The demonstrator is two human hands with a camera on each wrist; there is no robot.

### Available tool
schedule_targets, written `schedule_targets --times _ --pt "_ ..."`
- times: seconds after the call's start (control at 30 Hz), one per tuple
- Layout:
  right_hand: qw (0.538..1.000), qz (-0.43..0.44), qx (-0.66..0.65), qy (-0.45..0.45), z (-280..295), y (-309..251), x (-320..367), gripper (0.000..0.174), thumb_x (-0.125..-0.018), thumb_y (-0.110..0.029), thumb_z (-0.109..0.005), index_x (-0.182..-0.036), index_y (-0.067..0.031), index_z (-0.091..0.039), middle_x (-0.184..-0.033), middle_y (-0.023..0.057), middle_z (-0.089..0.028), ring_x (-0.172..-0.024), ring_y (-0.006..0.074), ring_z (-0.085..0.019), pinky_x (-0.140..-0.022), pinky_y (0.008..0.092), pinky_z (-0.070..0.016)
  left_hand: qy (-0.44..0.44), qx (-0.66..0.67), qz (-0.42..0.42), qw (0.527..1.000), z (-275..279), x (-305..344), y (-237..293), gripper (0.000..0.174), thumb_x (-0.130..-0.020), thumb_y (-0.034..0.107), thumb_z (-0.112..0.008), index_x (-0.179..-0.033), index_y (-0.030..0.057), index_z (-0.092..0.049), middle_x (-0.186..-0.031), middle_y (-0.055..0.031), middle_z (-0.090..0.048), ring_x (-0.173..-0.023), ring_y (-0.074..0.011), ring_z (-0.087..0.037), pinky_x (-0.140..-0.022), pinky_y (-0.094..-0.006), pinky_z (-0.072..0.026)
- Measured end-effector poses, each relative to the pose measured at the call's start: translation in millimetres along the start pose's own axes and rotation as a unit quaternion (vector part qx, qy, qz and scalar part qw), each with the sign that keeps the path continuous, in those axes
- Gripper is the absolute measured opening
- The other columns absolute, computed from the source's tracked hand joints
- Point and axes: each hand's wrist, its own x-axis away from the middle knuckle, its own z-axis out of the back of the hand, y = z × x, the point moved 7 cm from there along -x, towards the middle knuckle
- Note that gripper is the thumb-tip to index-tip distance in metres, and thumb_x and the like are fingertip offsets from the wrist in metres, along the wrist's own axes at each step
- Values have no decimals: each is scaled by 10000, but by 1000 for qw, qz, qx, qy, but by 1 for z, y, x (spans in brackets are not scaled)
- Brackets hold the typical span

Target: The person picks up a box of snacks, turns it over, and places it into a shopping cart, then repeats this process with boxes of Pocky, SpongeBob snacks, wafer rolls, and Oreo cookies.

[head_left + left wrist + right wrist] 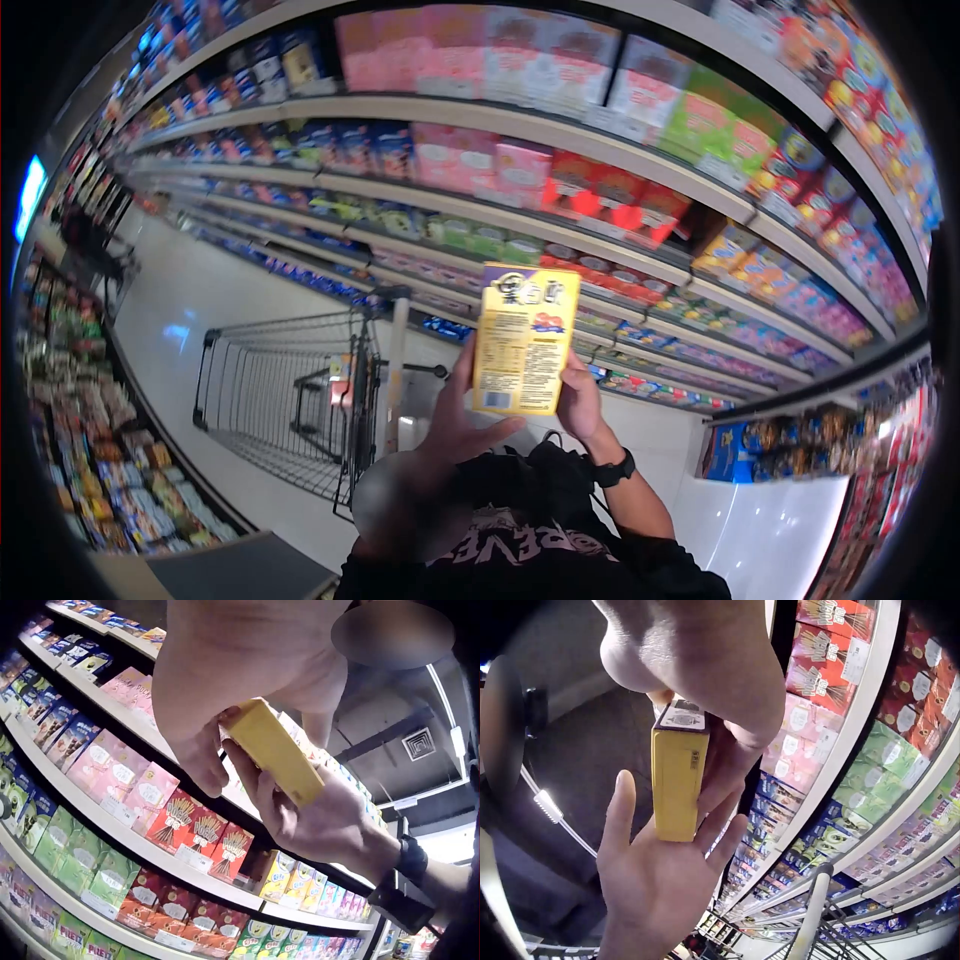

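Note:
A yellow box (527,340) is held upright in front of the chest, its printed panel of text and a barcode facing up at the head camera. My right hand (580,395) grips its right side, thumb at the front edge and fingers curled behind, as the left wrist view shows. At the lower left, my left hand (462,405) supports the box with the palm. Its thumb stands out away from the box in the right wrist view, and the straight fingers (724,829) lie along the back. A dark watch (612,468) is on the right wrist.
Long shelves (450,110) of packaged snack boxes curve across the front, with red Pocky boxes (191,821) among them. A wire shopping cart (285,390) stands at the left on the pale floor (165,290). More packets fill a low display (120,440) at far left.

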Motion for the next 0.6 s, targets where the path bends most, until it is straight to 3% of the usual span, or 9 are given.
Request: schedule_targets --times 0.1,0.23,0.33,0.37,0.47,0.53,0.6 --pt "998 -40 37 15 10 16 -5 595 -824 -232 -441 -1373 -9 -392 -1278 93 -534 -1128 179 -541 -960 308 -424 25 -4 33 999 9 12 -19 1016 -750 245 -766 -1461 -47 -100 -1423 -226 -350 -1314 -274 -382 -1071 -377 -319" --pt "996 -69 63 -8 -2 27 -22 587 -834 -200 -481 -1367 26 -387 -1299 119 -519 -1186 206 -515 -1011 333 -394 56 -123 85 987 24 19 -39 991 -759 295 -753 -1457 -18 -122 -1402 -201 -335 -1302 -269 -364 -1040 -382 -339" --pt "979 -96 163 -75 -17 48 -45 554 -858 -112 -453 -1384 32 -363 -1300 113 -511 -1191 195 -497 -1006 304 -372 125 -86 154 976 46 23 -36 1033 -749 327 -771 -1458 -21 -104 -1408 -216 -302 -1320 -293 -335 -1039 -391 -338" --pt "973 -107 181 -98 -17 61 -50 549 -853 -68 -447 -1386 29 -361 -1289 113 -517 -1167 189 -507 -996 301 -376 136 -138 166 967 54 21 -26 1097 -746 330 -769 -1454 -38 -17 -1423 -265 -253 -1340 -365 -299 -1093 -404 -285" --pt "962 -91 190 -173 -38 73 -65 552 -839 24 -454 -1383 21 -364 -1208 97 -551 -1074 163 -534 -939 293 -410 210 -241 122 940 66 21 -27 1139 -731 354 -783 -1444 -58 4 -1422 -282 -237 -1340 -386 -286 -1091 -418 -287" --pt "943 -180 197 -201 -45 87 -70 543 -838 -30 -544 -1355 8 -385 -1133 68 -552 -1067 152 -531 -875 286 -457 223 -223 115 942 66 14 -24 1179 -709 365 -801 -1433 -76 18 -1435 -290 -210 -1351 -403 -258 -1098 -429 -274" --pt "932 -124 221 -259 -50 87 -79 542 -837 -69 -578 -1343 -1 -396 -1188 83 -521 -1106 173 -530 -886 313 -468 247 -305 143 909 66 9 -26 1170 -706 333 -805 -1438 -62 18 -1439 -289 -206 -1354 -402 -256 -1098 -437 -272"
